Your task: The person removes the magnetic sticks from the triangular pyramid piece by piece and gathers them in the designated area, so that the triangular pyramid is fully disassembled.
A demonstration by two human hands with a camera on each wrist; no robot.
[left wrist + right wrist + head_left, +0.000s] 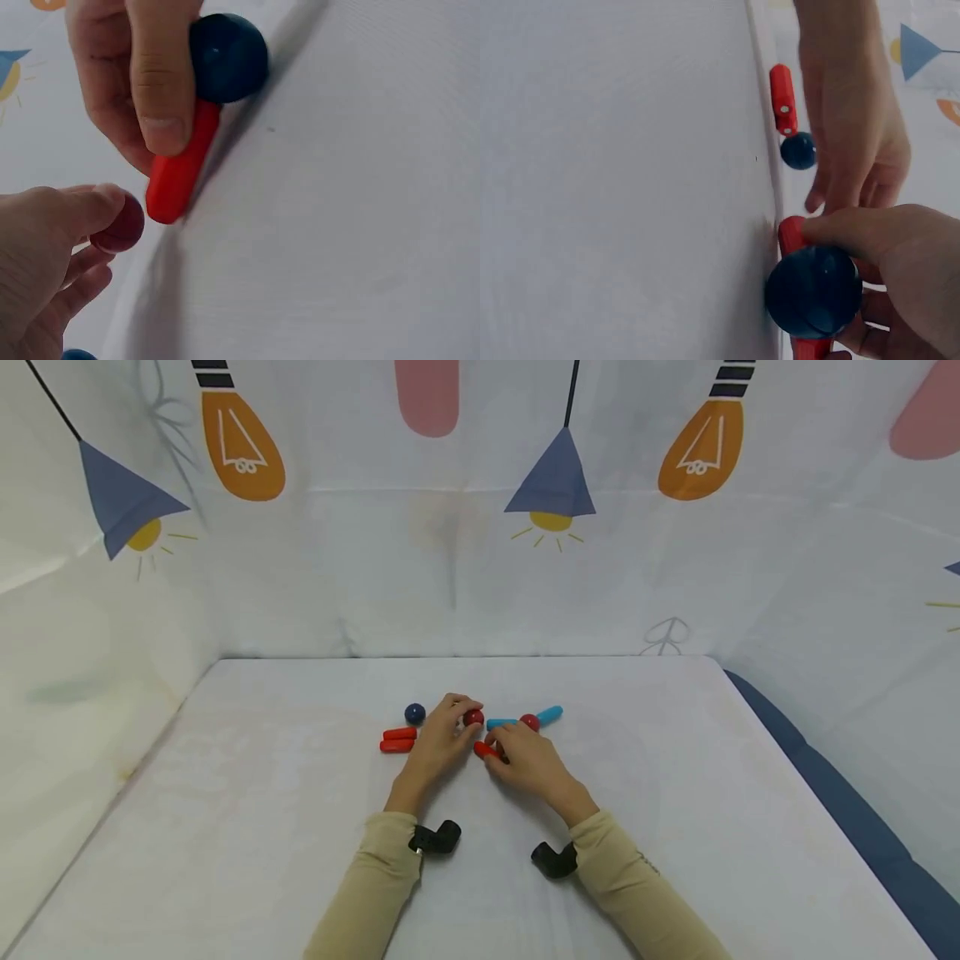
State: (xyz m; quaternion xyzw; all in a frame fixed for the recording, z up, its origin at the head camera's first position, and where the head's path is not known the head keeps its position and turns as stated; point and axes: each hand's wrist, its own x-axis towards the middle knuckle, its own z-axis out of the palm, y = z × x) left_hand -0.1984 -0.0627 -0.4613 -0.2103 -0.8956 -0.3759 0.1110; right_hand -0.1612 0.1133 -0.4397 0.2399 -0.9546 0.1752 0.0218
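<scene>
With thumb and fingers, my left hand [438,743] pinches a red ball [124,226] near the middle of the table. Close beside it, my right hand [528,764] grips a red rod [180,172] that points toward the left hand. A dark blue ball [814,291] sits at that rod's other end, and a second red rod [810,349] shows below the ball, partly hidden by the right fingers. Just beyond the right hand lie two light blue rods, one at the left [501,724] and one at the right [551,716], with another red ball [529,722] between them.
Left of the left hand, two red rods [397,741] lie side by side on the white table [262,827]. Another dark blue ball [415,714] stands just behind them. Printed white cloth [450,577] hangs behind the table's far edge.
</scene>
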